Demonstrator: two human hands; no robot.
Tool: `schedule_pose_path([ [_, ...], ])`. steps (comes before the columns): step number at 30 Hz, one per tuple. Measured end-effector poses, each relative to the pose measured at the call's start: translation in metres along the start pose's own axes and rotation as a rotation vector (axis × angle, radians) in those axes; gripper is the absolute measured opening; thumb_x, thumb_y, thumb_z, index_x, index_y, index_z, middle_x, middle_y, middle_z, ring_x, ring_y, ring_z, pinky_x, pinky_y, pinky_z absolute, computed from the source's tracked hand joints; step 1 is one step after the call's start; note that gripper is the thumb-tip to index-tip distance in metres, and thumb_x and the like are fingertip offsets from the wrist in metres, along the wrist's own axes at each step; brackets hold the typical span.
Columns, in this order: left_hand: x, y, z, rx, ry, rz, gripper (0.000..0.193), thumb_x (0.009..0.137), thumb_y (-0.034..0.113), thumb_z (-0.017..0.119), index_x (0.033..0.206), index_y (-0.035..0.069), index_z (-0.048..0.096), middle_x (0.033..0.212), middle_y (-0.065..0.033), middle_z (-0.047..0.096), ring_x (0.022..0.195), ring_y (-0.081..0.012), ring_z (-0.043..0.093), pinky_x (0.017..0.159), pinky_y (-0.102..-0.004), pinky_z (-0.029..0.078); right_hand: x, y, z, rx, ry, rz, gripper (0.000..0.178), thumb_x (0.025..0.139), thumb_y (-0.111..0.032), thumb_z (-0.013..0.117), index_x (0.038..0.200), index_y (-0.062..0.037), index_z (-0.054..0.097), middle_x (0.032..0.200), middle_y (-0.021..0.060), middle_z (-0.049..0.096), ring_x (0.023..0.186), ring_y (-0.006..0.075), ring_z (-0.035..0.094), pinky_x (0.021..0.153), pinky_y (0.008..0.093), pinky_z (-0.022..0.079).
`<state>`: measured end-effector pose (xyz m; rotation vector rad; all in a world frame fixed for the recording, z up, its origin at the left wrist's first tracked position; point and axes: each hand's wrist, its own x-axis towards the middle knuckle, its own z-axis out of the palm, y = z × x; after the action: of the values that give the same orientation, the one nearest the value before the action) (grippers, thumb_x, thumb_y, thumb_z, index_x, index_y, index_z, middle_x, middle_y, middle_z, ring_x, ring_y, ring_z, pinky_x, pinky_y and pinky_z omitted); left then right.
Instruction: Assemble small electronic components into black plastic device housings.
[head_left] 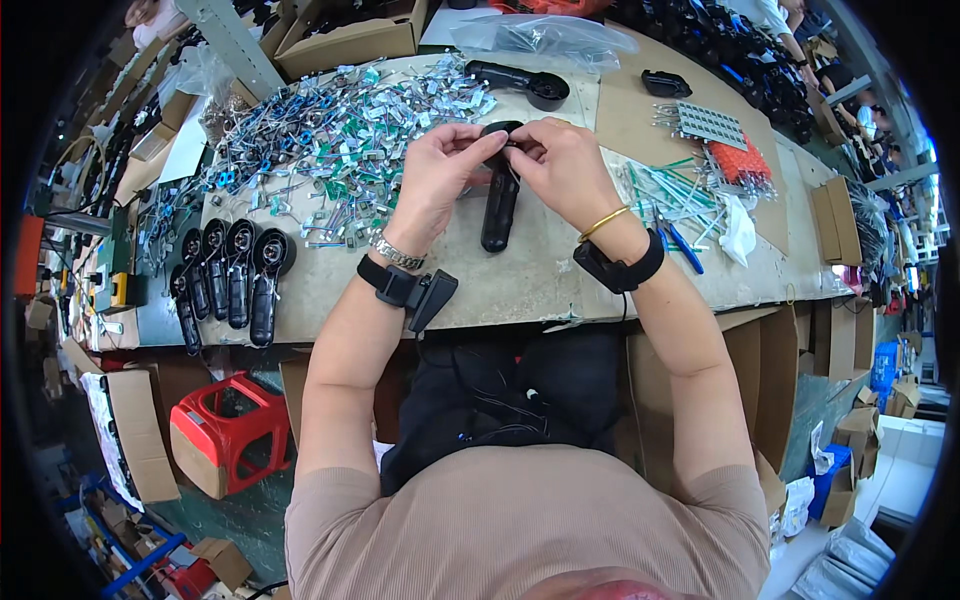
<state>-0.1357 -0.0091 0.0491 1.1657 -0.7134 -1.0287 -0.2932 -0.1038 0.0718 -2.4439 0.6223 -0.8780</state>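
Note:
A long black plastic handle part (499, 205) stands tilted over the middle of the workbench (520, 285). My left hand (440, 170) and my right hand (560, 165) both pinch its round upper end, fingertips meeting at the top. A large heap of small metal and green-blue parts (330, 140) lies just left of my left hand. Another black handle part (520, 85) lies beyond my hands.
A row of finished black handle parts (230, 280) lies at the bench's left front. Green sticks (670, 195), an orange block (740, 160), a grey tray of pins (712, 122) and a white cloth (738, 232) lie right. Cardboard boxes (350, 40) stand behind; a red stool (230, 430) stands below.

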Motion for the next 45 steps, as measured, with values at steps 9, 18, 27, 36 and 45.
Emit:
schedule_pose_path([
  [9,0.005,0.002,0.003,0.092,0.010,-0.014,0.022,0.091,0.019,0.076,0.105,0.005,0.070,0.093,-0.0005,0.069,0.080,-0.0082,0.065,0.063,-0.0215,0.049,-0.002,0.009,0.012,-0.056,0.096,-0.070,0.018,0.083,-0.014,0.066,0.094,-0.0016,0.071,0.089,0.0185,0.068,0.083,0.0366,0.065,0.075,0.0437,0.054],
  [18,-0.007,0.009,0.011,-0.027,-0.083,-0.025,0.021,0.097,0.018,0.067,0.114,0.007,0.066,0.099,0.0016,0.067,0.086,-0.0060,0.063,0.066,-0.0211,0.050,-0.037,-0.025,-0.035,0.065,0.213,0.021,0.036,0.086,-0.020,0.074,0.115,0.0000,0.066,0.097,0.0151,0.067,0.089,0.0291,0.066,0.074,0.0376,0.055],
  [27,-0.024,0.011,0.036,0.027,-0.323,-0.097,0.023,0.095,0.010,0.068,0.117,0.003,0.065,0.107,-0.0015,0.068,0.095,-0.0069,0.064,0.077,-0.0266,0.054,-0.075,-0.008,-0.030,0.939,0.213,0.554,0.041,0.090,-0.021,0.076,0.124,-0.0008,0.065,0.106,0.0065,0.071,0.091,0.0133,0.067,0.079,0.0277,0.055],
  [36,-0.056,0.025,0.028,0.273,-0.357,0.133,0.035,0.092,0.010,0.072,0.125,0.000,0.063,0.111,-0.0058,0.068,0.099,-0.0116,0.064,0.087,-0.0268,0.053,-0.090,-0.021,-0.034,0.903,0.111,0.561,0.034,0.097,-0.018,0.067,0.126,-0.0010,0.063,0.107,0.0060,0.070,0.092,0.0115,0.067,0.078,0.0272,0.057],
  [45,-0.187,0.083,-0.114,0.075,0.479,0.197,0.043,0.090,0.010,0.073,0.128,-0.002,0.058,0.108,-0.0060,0.068,0.091,-0.0104,0.064,0.078,-0.0222,0.051,-0.113,-0.002,0.000,0.791,0.120,0.457,0.030,0.098,-0.011,0.067,0.124,0.0025,0.064,0.103,0.0067,0.071,0.084,0.0094,0.065,0.074,0.0232,0.055],
])
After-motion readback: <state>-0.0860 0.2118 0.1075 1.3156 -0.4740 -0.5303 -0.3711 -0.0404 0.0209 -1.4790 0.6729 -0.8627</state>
